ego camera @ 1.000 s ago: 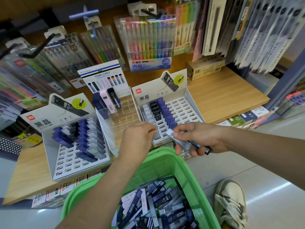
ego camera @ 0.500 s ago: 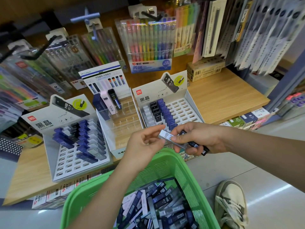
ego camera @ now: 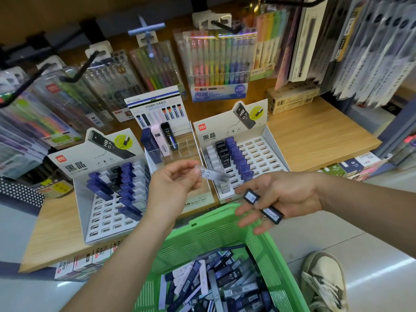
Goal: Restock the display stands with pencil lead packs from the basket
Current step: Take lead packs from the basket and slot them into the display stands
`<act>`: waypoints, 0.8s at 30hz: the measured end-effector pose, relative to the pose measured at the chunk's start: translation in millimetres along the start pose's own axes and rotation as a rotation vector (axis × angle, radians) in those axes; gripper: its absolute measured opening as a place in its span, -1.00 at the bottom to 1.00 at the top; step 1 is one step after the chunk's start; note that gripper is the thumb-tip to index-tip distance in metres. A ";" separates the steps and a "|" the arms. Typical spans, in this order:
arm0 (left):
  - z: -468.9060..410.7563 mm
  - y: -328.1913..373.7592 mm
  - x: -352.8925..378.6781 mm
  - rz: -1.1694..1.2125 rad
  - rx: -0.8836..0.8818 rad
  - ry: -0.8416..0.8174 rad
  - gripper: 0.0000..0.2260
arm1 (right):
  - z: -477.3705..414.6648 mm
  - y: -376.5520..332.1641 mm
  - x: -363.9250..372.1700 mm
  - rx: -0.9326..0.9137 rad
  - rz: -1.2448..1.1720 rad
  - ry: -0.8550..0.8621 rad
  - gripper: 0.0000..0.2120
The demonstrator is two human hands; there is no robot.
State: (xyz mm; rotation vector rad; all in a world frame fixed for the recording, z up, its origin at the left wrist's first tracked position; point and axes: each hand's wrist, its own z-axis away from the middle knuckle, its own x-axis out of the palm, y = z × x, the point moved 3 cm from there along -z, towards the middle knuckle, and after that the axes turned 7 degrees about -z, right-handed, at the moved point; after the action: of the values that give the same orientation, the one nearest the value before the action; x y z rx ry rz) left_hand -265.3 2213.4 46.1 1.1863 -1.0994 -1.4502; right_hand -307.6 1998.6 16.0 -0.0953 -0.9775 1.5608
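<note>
Hands now apart: L hand took grey HB 0.7 pack, pinched at fingertips, in front of right stand. R hand fingers spread, two dark packs prob. wedged between them, above basket.

Light is bright and even, falling from above the hands, so shadows are soft and faint on the shelf beyond them. A white streak of glare lies on the floor below and right of the right hand, and the pen packs above both hands shine. The clear pack pinched by the left hand is smeared by motion; the dark packs in the right hand are crisp. Far left of the left hand everything bends and softens.
</note>
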 end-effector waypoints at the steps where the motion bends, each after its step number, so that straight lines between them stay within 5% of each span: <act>1: -4.8 4.8 2.2 -0.043 0.030 -0.003 -0.87 | 2.6 1.5 -3.6 0.023 0.015 -0.014 -0.60; 9: -68.0 44.5 54.0 -0.592 0.358 0.088 -0.87 | 8.4 0.1 -39.4 -0.090 0.093 0.200 -0.85; 15: -104.7 40.6 93.5 -0.966 0.528 0.052 -0.87 | 10.2 -7.6 -57.4 -0.270 0.031 0.340 -0.84; 24: -123.7 26.9 111.8 -1.288 0.526 -0.058 -0.95 | 16.8 -24.0 -65.2 -0.395 -0.080 0.382 -0.88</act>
State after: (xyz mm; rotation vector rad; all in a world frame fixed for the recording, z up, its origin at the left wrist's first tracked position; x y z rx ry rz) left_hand -151.0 2089.3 38.9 2.5029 -0.7246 -2.1631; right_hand -281.0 1932.4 11.9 -0.6017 -0.9547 1.2008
